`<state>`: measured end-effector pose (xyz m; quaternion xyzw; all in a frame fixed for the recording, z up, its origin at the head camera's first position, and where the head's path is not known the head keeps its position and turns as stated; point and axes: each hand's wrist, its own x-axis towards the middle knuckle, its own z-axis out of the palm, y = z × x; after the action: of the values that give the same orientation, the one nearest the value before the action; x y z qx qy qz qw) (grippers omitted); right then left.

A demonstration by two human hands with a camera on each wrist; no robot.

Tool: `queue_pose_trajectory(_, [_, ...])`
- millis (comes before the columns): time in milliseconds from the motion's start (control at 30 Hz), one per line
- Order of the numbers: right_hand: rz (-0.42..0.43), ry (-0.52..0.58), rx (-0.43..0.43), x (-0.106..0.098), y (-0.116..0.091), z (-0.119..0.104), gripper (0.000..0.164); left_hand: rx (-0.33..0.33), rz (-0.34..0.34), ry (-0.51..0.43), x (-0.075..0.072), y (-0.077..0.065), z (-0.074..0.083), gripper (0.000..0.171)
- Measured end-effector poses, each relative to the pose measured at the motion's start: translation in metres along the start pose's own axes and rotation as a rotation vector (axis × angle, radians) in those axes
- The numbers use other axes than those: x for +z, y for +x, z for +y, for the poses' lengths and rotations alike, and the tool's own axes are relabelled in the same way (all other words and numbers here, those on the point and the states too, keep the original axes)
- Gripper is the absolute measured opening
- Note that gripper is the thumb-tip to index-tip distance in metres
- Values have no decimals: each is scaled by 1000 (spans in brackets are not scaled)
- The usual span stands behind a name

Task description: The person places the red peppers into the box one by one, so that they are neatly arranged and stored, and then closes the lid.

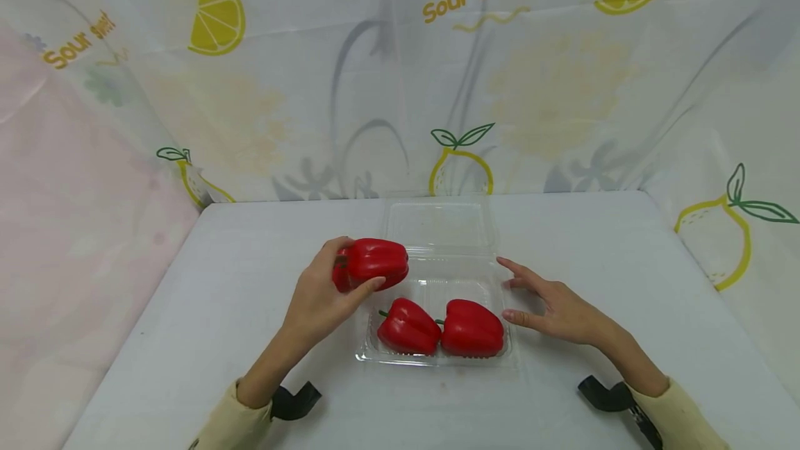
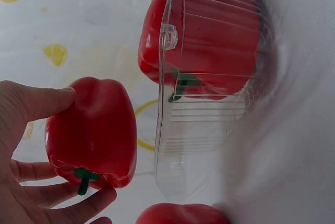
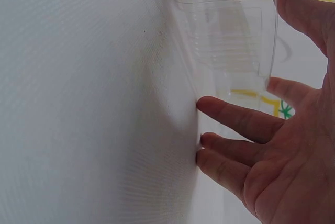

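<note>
Now | left hand (image 1: 317,301): one pepper (image 1: 378,259) | container (image 1: 437,289): two peppers (image 1: 409,328) (image 1: 473,330) | outside: another pepper (image 2: 180,214)

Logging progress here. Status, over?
Left hand holding raised pepper near open container. Right hand at container's right side, gripping nothing. Two peppers inside. Lid folded back, not in the way.

Pale yellow left sleeve (image 1: 234,421) and right sleeve (image 1: 678,420) toward the near side of the white table (image 1: 437,415); beside them, black elbow-shaped left fitting (image 1: 296,403) and right fitting (image 1: 605,395), the latter with perhaps a black strap (image 1: 646,427)
</note>
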<state>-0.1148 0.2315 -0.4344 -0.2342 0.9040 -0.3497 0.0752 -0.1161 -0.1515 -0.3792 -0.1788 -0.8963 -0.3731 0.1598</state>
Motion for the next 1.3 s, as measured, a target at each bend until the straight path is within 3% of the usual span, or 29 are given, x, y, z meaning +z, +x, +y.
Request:
queue_pose_trajectory(267, [2,-3,3,-1,0,0,82,10,-28,2,6,5,5,68])
queue_pose_trajectory(767, [-3,-2,12,0,0,0,82,-87,-116,-46,28,7,28,67])
queue_pose_trajectory(1300, [-6,8,20,0,-1,-1,82,-54,-129,-60,52,10,46,67])
